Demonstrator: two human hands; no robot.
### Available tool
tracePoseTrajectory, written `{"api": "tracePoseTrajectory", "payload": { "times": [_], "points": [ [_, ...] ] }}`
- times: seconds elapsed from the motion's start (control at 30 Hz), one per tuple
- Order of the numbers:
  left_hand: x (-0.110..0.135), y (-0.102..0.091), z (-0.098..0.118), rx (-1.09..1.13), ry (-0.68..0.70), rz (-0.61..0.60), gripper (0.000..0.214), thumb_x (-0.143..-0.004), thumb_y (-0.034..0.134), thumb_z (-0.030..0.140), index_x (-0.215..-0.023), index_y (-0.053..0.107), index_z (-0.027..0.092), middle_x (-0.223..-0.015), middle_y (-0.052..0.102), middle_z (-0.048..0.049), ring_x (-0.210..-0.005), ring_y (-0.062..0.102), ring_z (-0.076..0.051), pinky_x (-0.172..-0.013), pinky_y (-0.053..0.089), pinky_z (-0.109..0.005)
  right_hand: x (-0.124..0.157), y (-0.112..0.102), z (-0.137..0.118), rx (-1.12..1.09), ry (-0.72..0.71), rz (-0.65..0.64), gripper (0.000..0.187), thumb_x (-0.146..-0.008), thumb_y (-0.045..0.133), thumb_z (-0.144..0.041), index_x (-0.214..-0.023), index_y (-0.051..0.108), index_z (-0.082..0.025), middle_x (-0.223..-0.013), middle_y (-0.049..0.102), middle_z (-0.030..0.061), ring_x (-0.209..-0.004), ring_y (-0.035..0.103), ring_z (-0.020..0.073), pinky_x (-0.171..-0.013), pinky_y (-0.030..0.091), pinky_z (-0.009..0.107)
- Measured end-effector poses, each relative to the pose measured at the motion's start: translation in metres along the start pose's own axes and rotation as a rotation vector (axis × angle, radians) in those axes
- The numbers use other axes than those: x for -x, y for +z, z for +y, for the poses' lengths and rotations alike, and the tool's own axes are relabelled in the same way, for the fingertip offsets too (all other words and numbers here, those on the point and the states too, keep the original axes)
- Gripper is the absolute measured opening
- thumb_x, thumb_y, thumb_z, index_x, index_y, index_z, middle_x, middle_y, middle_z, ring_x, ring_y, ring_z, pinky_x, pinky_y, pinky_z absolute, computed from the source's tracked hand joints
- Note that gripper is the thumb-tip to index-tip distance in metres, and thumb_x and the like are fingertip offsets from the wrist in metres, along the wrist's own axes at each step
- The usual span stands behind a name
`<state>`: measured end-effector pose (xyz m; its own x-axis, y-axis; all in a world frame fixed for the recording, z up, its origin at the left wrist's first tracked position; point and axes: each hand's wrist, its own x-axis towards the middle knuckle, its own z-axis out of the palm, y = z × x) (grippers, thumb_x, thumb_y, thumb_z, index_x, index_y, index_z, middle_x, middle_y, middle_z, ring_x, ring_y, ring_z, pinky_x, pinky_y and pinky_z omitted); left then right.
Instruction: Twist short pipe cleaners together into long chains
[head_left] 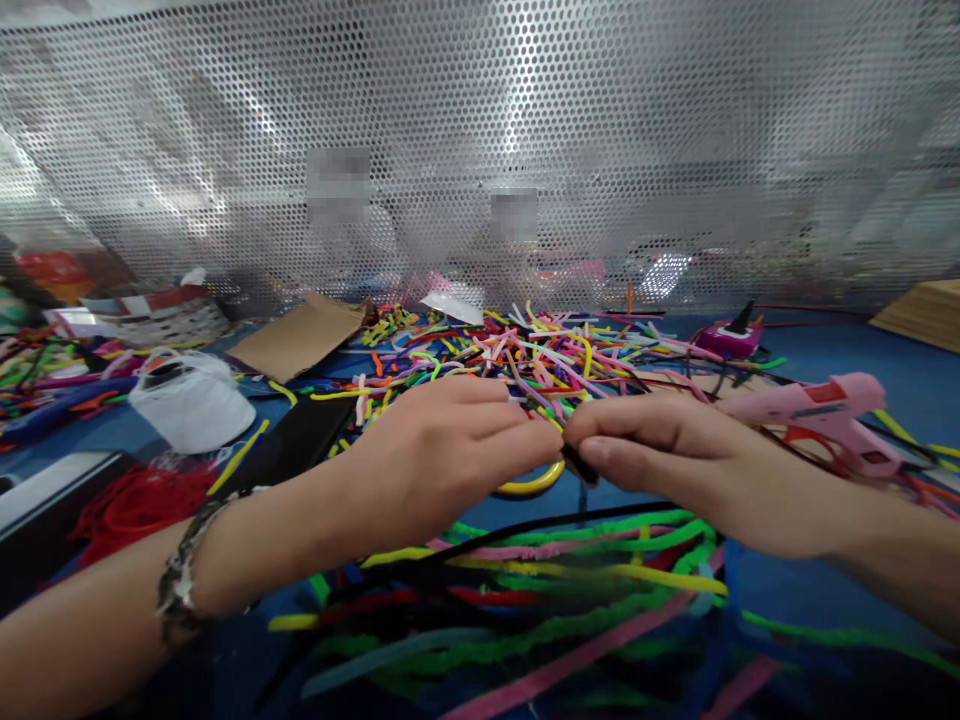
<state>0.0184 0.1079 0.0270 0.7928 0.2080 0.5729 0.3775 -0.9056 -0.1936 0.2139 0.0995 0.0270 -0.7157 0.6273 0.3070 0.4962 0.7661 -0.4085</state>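
Observation:
My right hand (667,450) is closed, thumb and forefinger pinching a small dark piece (581,467) whose kind I cannot make out. My left hand (457,440) comes in from the other side, palm down with its fingers pressed together. Its fingertips meet those of the right hand, and what they grip, if anything, is hidden. Below the left fingers shows a glossy yellow loop (534,486), partly covered. Nearer to me lie loose fuzzy pipe cleaners (540,570) in green, yellow, pink, red and black, somewhat blurred.
Behind my hands spreads a heap of coloured pipe cleaners (525,350). A pink glue gun (847,420) lies right, near a purple object (729,340). Left are a white container (191,405), red yarn (142,505) and cardboard (300,335). A perforated metal screen (465,130) closes off the back.

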Motion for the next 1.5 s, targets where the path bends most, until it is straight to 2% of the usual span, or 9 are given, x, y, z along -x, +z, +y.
{"api": "tracePoseTrajectory", "payload": {
  "times": [0.07, 0.3, 0.53, 0.7, 0.8, 0.9, 1.13, 1.3, 1.5],
  "points": [
    [0.001, -0.001, 0.0, -0.082, 0.071, 0.041, 0.031, -0.088, 0.03, 0.012, -0.075, 0.059, 0.013, -0.061, 0.06, -0.0009, -0.058, 0.051, -0.01, -0.058, 0.039, -0.02, 0.001, 0.0, 0.001, -0.099, 0.032, -0.073, 0.027, -0.088, 0.032, -0.029, -0.075, 0.051, -0.017, -0.058, 0.047, -0.004, -0.049, 0.043, 0.0055, -0.042, 0.033, 0.015],
    [-0.002, 0.002, 0.004, 0.463, -0.205, -0.217, 0.024, -0.087, 0.037, 0.019, -0.07, 0.054, 0.014, -0.051, 0.048, 0.0075, -0.044, 0.042, -0.002, -0.042, 0.031, -0.008, 0.008, -0.001, 0.008, 0.449, -0.384, 0.145, 0.024, -0.085, 0.034, -0.018, -0.069, 0.051, -0.017, -0.055, 0.048, -0.002, -0.047, 0.037, 0.0073, -0.044, 0.024, 0.021],
    [0.001, 0.003, 0.014, -0.251, 0.153, 0.049, 0.031, -0.087, 0.029, 0.009, -0.076, 0.059, 0.011, -0.06, 0.06, -0.0008, -0.055, 0.05, -0.011, -0.053, 0.037, -0.021, 0.0, 0.012, 0.0, -0.351, 0.012, 0.023, 0.035, -0.089, 0.026, -0.023, -0.055, 0.031, -0.018, -0.049, 0.03, -0.0055, -0.043, 0.03, 0.0047, -0.038, 0.028, 0.015],
    [-0.001, 0.003, 0.009, 0.07, -0.08, -0.001, 0.031, -0.087, 0.034, 0.016, -0.066, 0.056, 0.013, -0.052, 0.051, 0.003, -0.048, 0.045, -0.007, -0.049, 0.035, -0.016, 0.004, 0.006, 0.009, 0.237, -0.262, 0.345, 0.006, -0.083, 0.046, -0.023, -0.08, 0.05, -0.019, -0.065, 0.054, -0.0028, -0.055, 0.047, 0.0071, -0.048, 0.035, 0.018],
    [-0.003, -0.003, 0.009, 0.508, -0.272, -0.176, 0.024, -0.086, 0.037, 0.018, -0.072, 0.056, 0.014, -0.049, 0.047, 0.0066, -0.043, 0.041, -0.003, -0.042, 0.031, -0.011, 0.009, -0.002, 0.007, 0.667, -0.488, 0.422, 0.021, -0.086, 0.035, -0.016, -0.077, 0.054, -0.021, -0.058, 0.056, -0.0027, -0.052, 0.047, 0.0083, -0.047, 0.033, 0.023],
    [-0.003, -0.009, 0.011, 0.731, -0.356, -0.307, 0.022, -0.087, 0.037, 0.02, -0.077, 0.056, 0.015, -0.051, 0.046, 0.0065, -0.044, 0.04, -0.004, -0.041, 0.031, -0.011, 0.012, -0.004, 0.001, 0.806, -0.567, 0.466, 0.033, -0.089, 0.025, -0.014, -0.078, 0.056, -0.021, -0.055, 0.058, -0.0025, -0.049, 0.046, 0.0082, -0.047, 0.032, 0.024],
    [-0.001, -0.003, 0.011, 0.435, -0.233, -0.167, 0.021, -0.085, 0.042, 0.016, -0.068, 0.054, 0.014, -0.054, 0.043, 0.0059, -0.049, 0.039, -0.004, -0.046, 0.029, -0.012, 0.011, 0.003, 0.001, 0.912, -0.557, 0.448, 0.019, -0.085, 0.036, -0.015, -0.085, 0.055, -0.015, -0.056, 0.059, -0.0011, -0.045, 0.045, 0.0091, -0.043, 0.029, 0.026],
    [0.0, -0.001, 0.012, 0.033, -0.023, -0.15, 0.033, -0.087, 0.031, 0.013, -0.064, 0.055, 0.012, -0.057, 0.052, 0.0011, -0.054, 0.045, -0.008, -0.051, 0.034, -0.019, 0.007, 0.004, 0.007, 0.644, -0.499, 0.272, 0.022, -0.083, 0.037, -0.012, -0.068, 0.052, -0.016, -0.051, 0.049, -0.0031, -0.045, 0.04, 0.0074, -0.042, 0.024, 0.024],
    [0.001, -0.007, 0.017, -0.336, 0.316, 0.018, 0.027, -0.085, 0.033, 0.01, -0.08, 0.06, 0.011, -0.058, 0.059, 0.0, -0.051, 0.049, -0.012, -0.048, 0.035, -0.025, 0.0, 0.005, 0.003, -0.352, -0.021, -0.201, 0.03, -0.082, 0.036, -0.021, -0.053, 0.028, -0.018, -0.048, 0.021, -0.007, -0.04, 0.021, 0.0031, -0.035, 0.017, 0.016]
  ]
}}
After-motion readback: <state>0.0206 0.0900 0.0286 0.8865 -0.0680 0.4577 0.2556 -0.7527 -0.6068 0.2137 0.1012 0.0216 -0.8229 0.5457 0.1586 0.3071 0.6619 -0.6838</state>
